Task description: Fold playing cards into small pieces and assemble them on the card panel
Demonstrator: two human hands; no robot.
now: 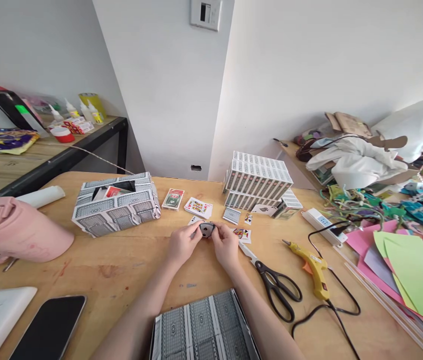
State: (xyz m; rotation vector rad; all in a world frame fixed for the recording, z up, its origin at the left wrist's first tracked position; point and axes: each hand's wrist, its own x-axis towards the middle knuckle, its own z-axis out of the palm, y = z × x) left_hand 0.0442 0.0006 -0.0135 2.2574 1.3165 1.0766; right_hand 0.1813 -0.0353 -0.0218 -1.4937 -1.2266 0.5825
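Between my left hand and my right hand is a small playing card with a black spade, pinched at both sides and slightly bent. Loose playing cards lie face up just beyond my hands, and a face card lies beside my right fingers. A patterned card back and a tiny face card are a little farther right. Black-handled scissors rest right of my right wrist. Below my forearms stands a box covered in card backs.
A card-covered box with a top opening stands left; a stacked card structure stands back right. A yellow glue gun, its cord and a power strip lie right. A phone and pink roll are left.
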